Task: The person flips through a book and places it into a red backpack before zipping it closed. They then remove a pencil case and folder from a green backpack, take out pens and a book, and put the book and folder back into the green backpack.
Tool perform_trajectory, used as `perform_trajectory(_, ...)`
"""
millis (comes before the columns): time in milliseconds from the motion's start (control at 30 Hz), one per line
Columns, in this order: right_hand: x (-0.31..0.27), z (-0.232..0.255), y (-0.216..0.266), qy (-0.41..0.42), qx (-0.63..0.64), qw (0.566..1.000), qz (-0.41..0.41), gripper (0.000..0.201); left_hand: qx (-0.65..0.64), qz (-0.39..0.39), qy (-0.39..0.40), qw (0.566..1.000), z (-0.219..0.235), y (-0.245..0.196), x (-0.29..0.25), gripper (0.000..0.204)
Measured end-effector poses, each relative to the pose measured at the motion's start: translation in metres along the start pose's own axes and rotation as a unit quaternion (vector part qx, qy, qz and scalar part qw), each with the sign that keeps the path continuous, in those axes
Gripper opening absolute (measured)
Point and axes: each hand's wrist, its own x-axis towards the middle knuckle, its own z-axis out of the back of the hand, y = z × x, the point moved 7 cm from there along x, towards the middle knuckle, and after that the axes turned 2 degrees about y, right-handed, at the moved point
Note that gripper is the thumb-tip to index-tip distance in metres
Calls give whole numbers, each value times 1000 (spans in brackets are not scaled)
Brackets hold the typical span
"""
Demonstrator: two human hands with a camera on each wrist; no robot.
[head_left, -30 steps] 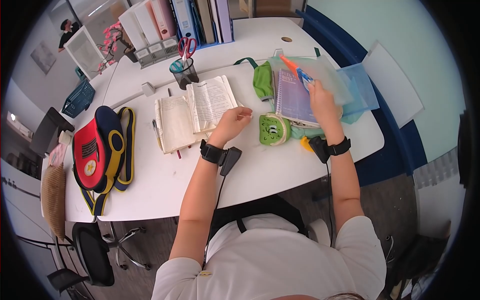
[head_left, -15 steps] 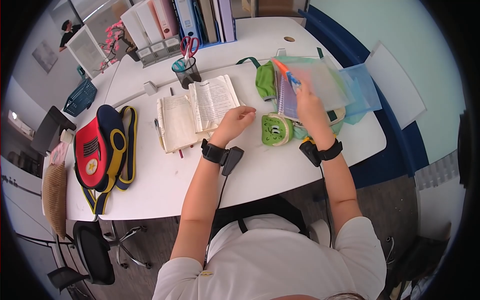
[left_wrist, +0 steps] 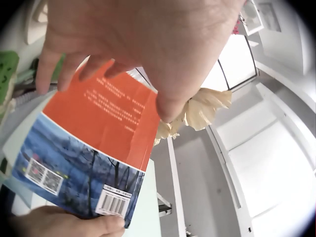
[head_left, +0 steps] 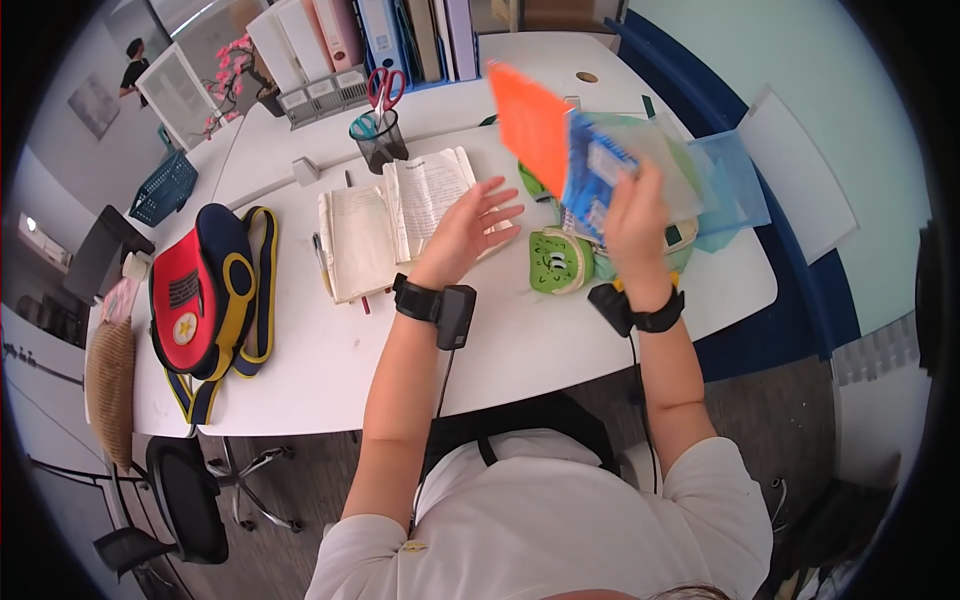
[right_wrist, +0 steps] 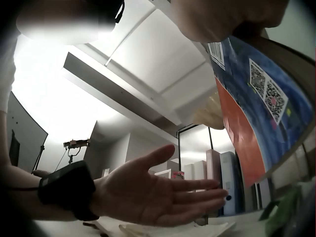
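The right hand point(head_left: 637, 222) pinches a thin, rectangular paperback book point(head_left: 568, 160) at its blue end, thumb beside the barcode, holding it tilted above the desk point(head_left: 300, 390). The paper cover is plain orange on one part, painted blue with bare trees on the other. The left hand point(head_left: 468, 232) is spread, fingers apart, touching nothing, near an open notebook point(head_left: 358, 245) with worn, yellowed pages. Near the right hand lie a rounded green pouch point(head_left: 555, 262) with a face and filmy, translucent blue plastic point(head_left: 730, 185). A round wire-mesh cup point(head_left: 380, 150) stands behind the notebook.
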Motion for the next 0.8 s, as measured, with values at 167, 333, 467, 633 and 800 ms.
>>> perform_trajectory(167, -40, -54, 54, 160, 28, 942, 295, 31, -224, -53, 29, 973, -14, -24, -12, 47)
perform_trajectory(333, -54, -83, 68, 311, 129, 884, 325, 30, -184, -23, -87, 979, 38, -4, -8, 41)
perform_trajectory(467, -24, -95, 17, 325, 160, 927, 92, 42, -136, -48, -113, 983, 46, -11, -10, 41)
perform_trajectory(633, -33, -128, -57, 279, 235, 903, -228, 56, -103, -67, -126, 984, 46, -17, -11, 45)
perform_trajectory(800, -57, -139, -63, 327, 479, 713, -394, 53, -24, -42, -142, 989, 47, -19, -9, 47)
